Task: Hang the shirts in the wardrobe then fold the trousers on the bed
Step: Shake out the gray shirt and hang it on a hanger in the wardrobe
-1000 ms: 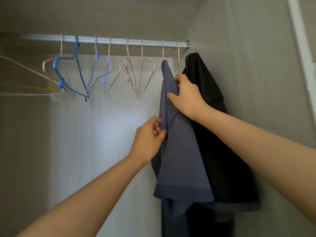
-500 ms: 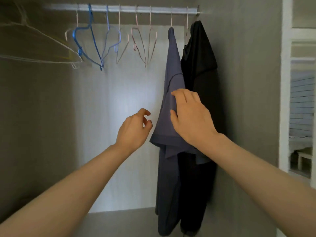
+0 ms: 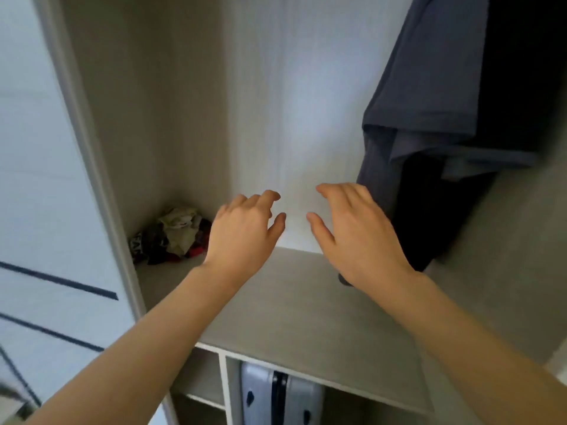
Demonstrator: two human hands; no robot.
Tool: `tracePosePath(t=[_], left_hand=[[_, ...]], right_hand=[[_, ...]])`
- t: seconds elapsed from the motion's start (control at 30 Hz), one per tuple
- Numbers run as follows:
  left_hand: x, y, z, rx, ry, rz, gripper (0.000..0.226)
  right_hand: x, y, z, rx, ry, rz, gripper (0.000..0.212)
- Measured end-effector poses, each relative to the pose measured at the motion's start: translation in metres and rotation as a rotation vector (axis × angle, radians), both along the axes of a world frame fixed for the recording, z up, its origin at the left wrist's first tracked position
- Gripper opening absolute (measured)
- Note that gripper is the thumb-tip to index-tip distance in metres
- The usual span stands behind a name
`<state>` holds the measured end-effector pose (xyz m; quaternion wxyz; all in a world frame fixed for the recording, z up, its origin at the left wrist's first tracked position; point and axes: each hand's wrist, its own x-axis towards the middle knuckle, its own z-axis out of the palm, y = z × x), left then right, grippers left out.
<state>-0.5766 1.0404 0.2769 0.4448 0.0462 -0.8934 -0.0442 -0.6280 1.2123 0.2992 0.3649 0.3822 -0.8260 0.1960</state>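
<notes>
The fingers (image 3: pixel 269 196) of the left hand (image 3: pixel 242 234) are seen loosely spread and slightly bent, with nothing held; the thumb is set apart from them. The fingers (image 3: pixel 334 191) of the right hand (image 3: pixel 356 234) are likewise relaxed and parted, and nothing is gripped. A narrow gap is left between the two thumbs. Both hands are held palm down above a grey shelf (image 3: pixel 291 317) inside the wardrobe (image 3: pixel 159 118); contact with it cannot be confirmed. Just right of the right fingers a blue shirt (image 3: pixel 429 75) is found hanging, its lower part passing behind that hand; whether it is touched cannot be told. A black shirt (image 3: pixel 518 87) is hung against it, further right. Left of the left fingers, in the back corner of the shelf, a crumpled heap of clothes (image 3: pixel 175 237) is noted. Below the hands, under the shelf, a silver suitcase (image 3: pixel 285 397) is stored upright.
</notes>
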Motion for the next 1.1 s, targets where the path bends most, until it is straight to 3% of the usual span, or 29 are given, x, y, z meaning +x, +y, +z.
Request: tracePosePath(t=[0.23, 0.57, 0.87, 1.1], left_hand=[[0.085, -0.020, -0.085, -0.007, -0.160, 0.234, 0.038], [0.213, -0.036, -0.218, 0.197, -0.520, 0.584, 0.029], [0.285, -0.059, -0.301, 0.506, -0.534, 0.790, 0.023], [0.339, -0.154, -0.334, 0.512, -0.559, 0.890, 0.022]], right_hand=[[0.041, -0.037, -0.101, 0.090, -0.251, 0.221, 0.041], [0.121, -0.097, -0.205, 0.323, -0.553, 0.542, 0.041], [0.177, -0.163, -0.283, 0.674, -0.670, 0.736, 0.042], [0.213, -0.266, -0.317, 0.846, -0.701, 0.812, 0.036]])
